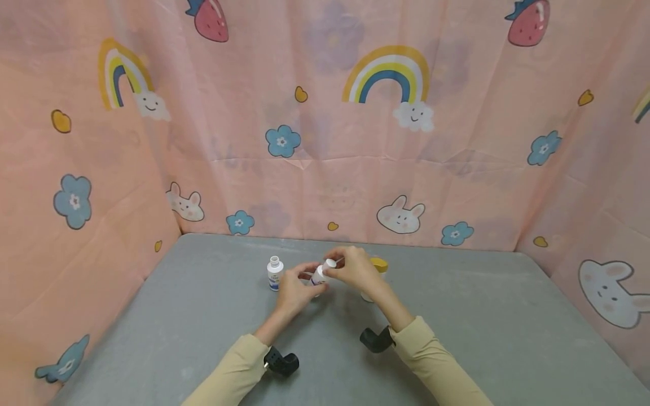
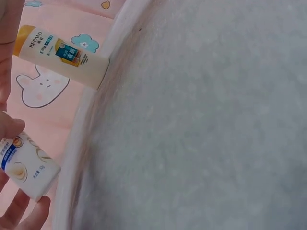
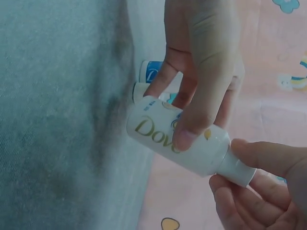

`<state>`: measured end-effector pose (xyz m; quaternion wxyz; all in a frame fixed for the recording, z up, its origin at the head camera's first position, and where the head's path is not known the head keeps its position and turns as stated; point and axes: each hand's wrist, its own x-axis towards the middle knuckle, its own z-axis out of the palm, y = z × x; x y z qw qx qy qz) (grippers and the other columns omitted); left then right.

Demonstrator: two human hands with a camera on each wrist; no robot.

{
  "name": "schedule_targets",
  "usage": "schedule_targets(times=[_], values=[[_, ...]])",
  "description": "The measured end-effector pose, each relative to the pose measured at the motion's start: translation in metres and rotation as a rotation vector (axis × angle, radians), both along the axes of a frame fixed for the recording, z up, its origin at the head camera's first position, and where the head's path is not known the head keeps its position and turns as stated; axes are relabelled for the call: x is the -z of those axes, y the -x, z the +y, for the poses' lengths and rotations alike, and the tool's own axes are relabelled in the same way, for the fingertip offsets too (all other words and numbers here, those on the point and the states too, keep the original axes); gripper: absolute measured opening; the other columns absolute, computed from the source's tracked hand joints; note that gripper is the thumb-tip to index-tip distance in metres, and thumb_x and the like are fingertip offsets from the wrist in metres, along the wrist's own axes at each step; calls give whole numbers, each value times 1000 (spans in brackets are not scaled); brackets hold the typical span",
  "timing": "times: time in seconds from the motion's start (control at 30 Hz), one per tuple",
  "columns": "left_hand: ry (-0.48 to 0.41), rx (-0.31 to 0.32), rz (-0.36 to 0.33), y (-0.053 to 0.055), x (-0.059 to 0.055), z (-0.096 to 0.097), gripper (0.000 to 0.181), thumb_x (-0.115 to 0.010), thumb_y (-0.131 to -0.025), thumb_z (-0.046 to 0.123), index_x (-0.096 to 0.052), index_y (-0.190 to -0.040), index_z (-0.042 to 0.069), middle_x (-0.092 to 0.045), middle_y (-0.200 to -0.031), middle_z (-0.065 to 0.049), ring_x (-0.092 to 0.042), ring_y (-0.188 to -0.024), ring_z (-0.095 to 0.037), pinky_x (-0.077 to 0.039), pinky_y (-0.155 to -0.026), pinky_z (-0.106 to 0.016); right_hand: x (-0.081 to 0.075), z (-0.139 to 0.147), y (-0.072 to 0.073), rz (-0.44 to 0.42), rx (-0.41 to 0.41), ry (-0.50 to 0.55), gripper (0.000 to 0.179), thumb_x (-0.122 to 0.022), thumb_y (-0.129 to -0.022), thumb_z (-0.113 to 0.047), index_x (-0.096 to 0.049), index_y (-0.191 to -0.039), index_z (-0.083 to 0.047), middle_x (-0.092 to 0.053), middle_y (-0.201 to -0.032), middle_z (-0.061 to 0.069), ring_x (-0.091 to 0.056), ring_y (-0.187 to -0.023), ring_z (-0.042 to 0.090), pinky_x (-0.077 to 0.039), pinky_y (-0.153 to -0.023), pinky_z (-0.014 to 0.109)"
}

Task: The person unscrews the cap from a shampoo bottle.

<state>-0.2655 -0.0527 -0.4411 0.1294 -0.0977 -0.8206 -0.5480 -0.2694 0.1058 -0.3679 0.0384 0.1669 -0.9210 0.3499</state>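
Observation:
A small white Dove bottle [image 3: 165,139] is tilted in the air above the table. My left hand [image 1: 296,290] grips its body between thumb and fingers. At its top, my right hand [image 1: 358,270] pinches the white cap [image 3: 238,167] between thumb and fingers. The cap sits on the bottle's neck in the right wrist view; whether it is loose I cannot tell. Left of my left hand, a white bottle with a bare neck [image 1: 275,275] stands upright. Behind my right hand is a cream bottle with a yellow cap [image 2: 64,56], partly hidden in the head view.
A grey table [image 1: 487,316] lies under both hands, its back edge near the bottles. Pink patterned cloth [image 1: 325,186] hangs behind and along both sides. In the right wrist view, a blue-labelled bottle [image 3: 150,72] shows behind the left fingers. Each wrist carries a black camera mount [image 1: 377,339].

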Motion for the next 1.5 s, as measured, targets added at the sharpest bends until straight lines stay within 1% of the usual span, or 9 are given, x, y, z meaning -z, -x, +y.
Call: schedule_targets(times=[0.1,0.3,0.4,0.5,0.7,0.87,1.0,1.3,1.5], values=[[9,36,23,0,0,-4,41,-83,-68,10,-73,-108,7,-72,-104,-12,-68,-86,-26,-55,-66,-26,1,1,1,47,-49,-33,21,-76,-81,-17,-72,-100,-6,-73,-92,5,-65,-78,13,-55,-67,28],[28,158,66,2,0,-12,40,-82,-72,8,-71,-110,0,-71,-106,-16,-70,-87,-31,-58,-70,-27,4,6,1,121,-156,-61,17,-75,-82,-13,-73,-97,-5,-74,-91,6,-69,-80,14,-56,-68,26],[35,204,48,2,0,-15,42,-81,-74,9,-69,-113,0,-70,-110,-17,-71,-88,-31,-58,-69,-26,4,9,2,108,-216,-54,16,-74,-82,-9,-72,-98,-6,-74,-94,7,-70,-83,16,-57,-70,25],[24,221,36,1,0,-15,43,-80,-75,9,-68,-115,0,-70,-110,-17,-71,-87,-31,-57,-68,-25,2,10,2,51,-250,-35,18,-72,-84,-7,-71,-102,-6,-73,-99,8,-70,-88,18,-57,-72,25],[31,167,45,-1,-1,-12,43,-80,-74,9,-69,-115,2,-70,-108,-16,-71,-87,-31,-58,-67,-25,1,10,1,-14,-200,-16,30,-73,-84,-13,-68,-113,-6,-71,-105,8,-68,-92,20,-57,-74,28],[52,105,23,-2,-2,-8,44,-81,-73,11,-70,-115,5,-71,-108,-14,-70,-87,-30,-57,-66,-26,3,9,0,15,-76,-17,32,-74,-84,-27,-69,-111,-10,-70,-101,5,-67,-87,18,-56,-71,29],[46,61,19,-2,-3,-5,43,-81,-71,10,-72,-112,8,-71,-107,-12,-70,-86,-28,-57,-65,-25,2,8,-1,49,-19,-17,30,-75,-82,-31,-70,-104,-11,-69,-93,4,-65,-81,16,-55,-69,30],[36,38,19,-2,-2,0,42,-83,-71,13,-72,-112,8,-71,-108,-13,-70,-87,-29,-57,-64,-27,6,6,1,158,-28,10,21,-77,-81,-21,-72,-94,-6,-71,-81,3,-64,-72,11,-55,-63,24],[24,47,5,-4,-1,3,43,-82,-72,15,-71,-114,7,-70,-110,-14,-69,-88,-29,-58,-64,-27,4,7,0,177,-32,10,18,-78,-80,-18,-73,-91,-5,-70,-78,3,-65,-71,11,-55,-62,23]])
